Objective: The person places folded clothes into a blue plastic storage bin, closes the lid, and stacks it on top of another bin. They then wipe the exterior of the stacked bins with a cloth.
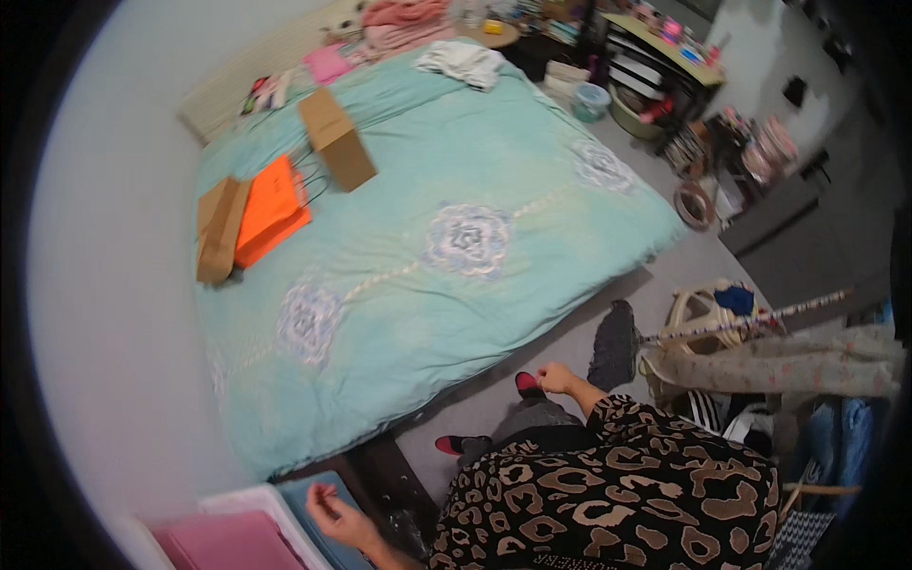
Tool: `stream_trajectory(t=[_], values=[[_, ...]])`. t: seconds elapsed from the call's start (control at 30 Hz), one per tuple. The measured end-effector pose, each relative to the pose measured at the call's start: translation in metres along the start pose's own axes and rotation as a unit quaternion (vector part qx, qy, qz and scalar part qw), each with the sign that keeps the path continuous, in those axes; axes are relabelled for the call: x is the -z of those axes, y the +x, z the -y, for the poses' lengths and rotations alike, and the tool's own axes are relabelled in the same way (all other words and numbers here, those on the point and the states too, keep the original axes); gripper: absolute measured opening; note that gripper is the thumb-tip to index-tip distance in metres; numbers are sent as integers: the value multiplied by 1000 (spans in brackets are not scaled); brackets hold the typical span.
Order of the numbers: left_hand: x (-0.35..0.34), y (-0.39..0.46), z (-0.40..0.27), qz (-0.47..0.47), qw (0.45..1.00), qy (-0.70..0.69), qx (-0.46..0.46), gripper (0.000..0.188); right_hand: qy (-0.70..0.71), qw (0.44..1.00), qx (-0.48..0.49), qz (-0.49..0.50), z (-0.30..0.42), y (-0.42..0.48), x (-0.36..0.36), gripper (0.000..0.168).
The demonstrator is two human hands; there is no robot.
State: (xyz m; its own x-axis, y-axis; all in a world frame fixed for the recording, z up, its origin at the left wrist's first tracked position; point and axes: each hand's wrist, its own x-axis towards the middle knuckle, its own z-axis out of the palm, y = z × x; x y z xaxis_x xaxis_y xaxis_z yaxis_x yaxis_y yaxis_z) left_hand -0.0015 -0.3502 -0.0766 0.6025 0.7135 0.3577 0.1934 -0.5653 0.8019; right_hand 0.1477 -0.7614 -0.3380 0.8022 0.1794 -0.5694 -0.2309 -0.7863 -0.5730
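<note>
My left hand [335, 516] is raised at the lower left, with its fingers loosely curled and apart and nothing held. Below it are a blue lid or case [320, 481] and a white bin [274, 499] containing something pink. My right hand [557, 377] hangs above a red and dark slipper [527, 385]; its fingers are curled, and whether they are closed is unclear. Before me is a bed with a mint-green cover [399, 313]. On it lie an orange paper bag [271, 210] with dark cord handles, a brown cardboard box [336, 139] and another brown paper or cardboard package [222, 231].
A dust mop [614, 345] and a cream plastic stool [684, 310] are on the floor to the right. Hanging clothes [841, 442] crowd the lower right. Against the far wall is a cluttered desk [670, 43]. A white cloth [463, 63] lies at the bed's far corner.
</note>
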Motion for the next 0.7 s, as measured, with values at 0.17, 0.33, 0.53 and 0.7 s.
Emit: stream_trajectory(t=[0.17,0.33,0.53,0.7], values=[[-95,-27,-26,164,986,-8,-1,26,31,994,-94,-42,-91,-25,39,19],[-149,-44,-41,294,955,3,-24,25,79,966,-233,-83,-166,-63,67,19],[-194,-51,-73,379,923,17,-69,20,122,938,-294,-136,-197,-94,67,17],[-242,-45,-66,466,879,-12,-104,17,238,885,-321,-240,-186,-116,62,13]])
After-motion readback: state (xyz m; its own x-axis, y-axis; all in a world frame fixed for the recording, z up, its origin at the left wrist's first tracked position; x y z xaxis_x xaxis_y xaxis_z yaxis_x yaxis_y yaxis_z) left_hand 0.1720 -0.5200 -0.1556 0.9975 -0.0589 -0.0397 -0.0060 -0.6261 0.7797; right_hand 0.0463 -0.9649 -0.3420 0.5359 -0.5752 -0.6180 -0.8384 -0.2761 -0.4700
